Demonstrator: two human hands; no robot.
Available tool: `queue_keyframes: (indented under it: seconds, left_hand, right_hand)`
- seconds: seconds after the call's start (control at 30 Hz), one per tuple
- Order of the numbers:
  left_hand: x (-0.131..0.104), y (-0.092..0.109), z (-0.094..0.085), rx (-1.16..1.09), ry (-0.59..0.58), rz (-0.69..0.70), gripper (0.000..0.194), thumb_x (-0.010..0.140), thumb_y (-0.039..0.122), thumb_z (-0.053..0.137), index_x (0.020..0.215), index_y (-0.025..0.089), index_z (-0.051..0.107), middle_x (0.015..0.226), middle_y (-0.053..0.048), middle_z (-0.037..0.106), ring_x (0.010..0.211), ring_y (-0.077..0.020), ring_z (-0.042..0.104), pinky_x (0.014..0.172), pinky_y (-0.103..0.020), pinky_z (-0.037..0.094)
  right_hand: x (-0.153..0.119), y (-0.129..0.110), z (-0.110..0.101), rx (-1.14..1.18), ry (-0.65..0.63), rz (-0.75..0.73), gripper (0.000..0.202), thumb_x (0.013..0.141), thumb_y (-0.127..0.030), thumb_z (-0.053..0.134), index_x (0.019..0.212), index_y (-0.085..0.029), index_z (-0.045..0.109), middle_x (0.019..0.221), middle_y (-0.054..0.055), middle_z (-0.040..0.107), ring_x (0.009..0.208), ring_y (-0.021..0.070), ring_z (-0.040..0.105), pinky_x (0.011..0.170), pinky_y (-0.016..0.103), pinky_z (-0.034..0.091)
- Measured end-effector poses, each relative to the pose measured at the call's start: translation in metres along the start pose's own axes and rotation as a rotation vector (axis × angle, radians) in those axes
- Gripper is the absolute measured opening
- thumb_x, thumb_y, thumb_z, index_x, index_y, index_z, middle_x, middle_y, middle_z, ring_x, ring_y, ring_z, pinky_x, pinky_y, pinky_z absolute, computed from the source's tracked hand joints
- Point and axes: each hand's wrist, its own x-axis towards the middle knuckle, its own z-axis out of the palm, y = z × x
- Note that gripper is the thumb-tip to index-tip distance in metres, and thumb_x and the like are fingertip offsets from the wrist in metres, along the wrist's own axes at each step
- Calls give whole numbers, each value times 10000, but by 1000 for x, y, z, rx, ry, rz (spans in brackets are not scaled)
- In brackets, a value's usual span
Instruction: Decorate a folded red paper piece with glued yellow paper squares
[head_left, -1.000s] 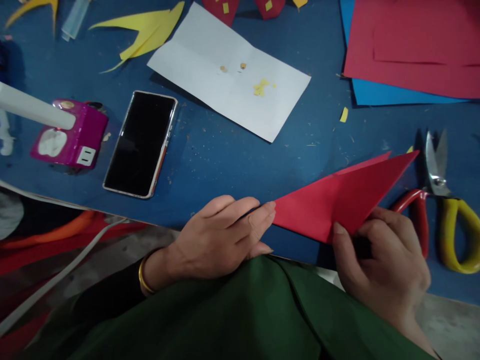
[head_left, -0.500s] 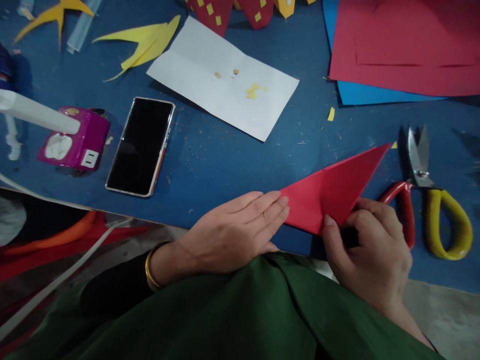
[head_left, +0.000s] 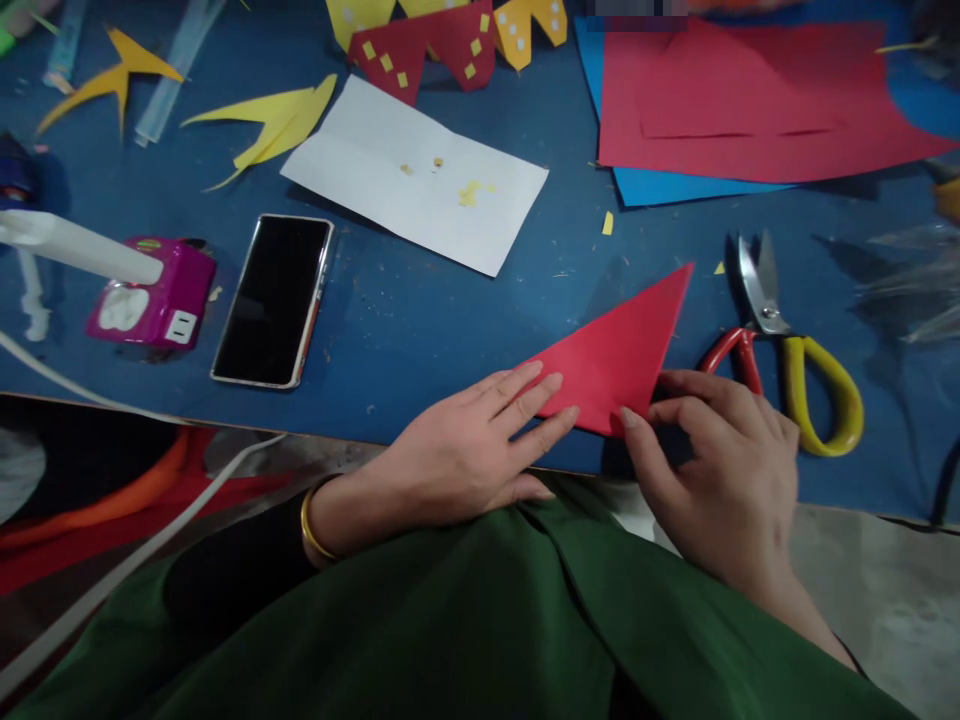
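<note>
A folded red paper (head_left: pixel 611 360) with a pointed upper tip lies at the near edge of the blue table. My left hand (head_left: pixel 480 440) rests flat on its left end, fingers spread apart. At the paper's lower right corner, my right hand (head_left: pixel 712 450) pinches the edge between thumb and fingers. Scissors (head_left: pixel 765 315) with one red and one yellow handle lie just beyond my right hand, blades apart and pointing away.
A phone (head_left: pixel 274 300) and a purple lamp base (head_left: pixel 161 295) are on the left. White paper (head_left: pixel 420 180) with yellow scraps lies beyond. Red sheets (head_left: pixel 735 90) over blue ones are at the back right, yellow cutouts (head_left: pixel 277 120) at the back left.
The view has shifted rightward. The red paper's tip stands more steeply, and the fingers of my left hand have spread. My right hand still grips the paper's lower corner.
</note>
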Motion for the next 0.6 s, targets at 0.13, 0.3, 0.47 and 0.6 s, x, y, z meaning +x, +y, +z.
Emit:
queue_keyframes:
  seconds: [0.13,0.3,0.47,0.6]
  left_hand:
    - [0,1,3,-10,11,-3,630,1002,512,498,1474,94,510,1534,-286,469,1455,-433,413,1113,-579,452]
    - [-2,2,7,4,27,0,651,990,509,526,1490,94,485,1546,-289,450,1465,-438,393,1131,-588,430]
    - [-2,3,9,19,23,-5,658,977,524,542,1501,132,477,1548,-279,451,1474,-425,384,1136,-583,426]
    - [-1,3,8,33,27,-3,660,976,542,535,1492,133,488,1551,-273,450,1479,-421,376,1135,-580,429]
  right_hand:
    - [-3,1,3,167,-5,78,226,940,-357,622,761,-219,618,1044,111,727,1059,323,675,909,534,477]
    - [-5,-1,9,103,49,50,188,931,-296,644,765,-227,592,1141,139,729,1097,325,669,921,545,494]
    - [-6,0,12,67,81,26,185,908,-257,678,759,-248,570,1156,150,724,1084,341,671,917,590,508]
    - [-9,0,9,82,88,25,178,898,-227,677,766,-250,558,1157,158,718,1099,339,673,944,596,520]
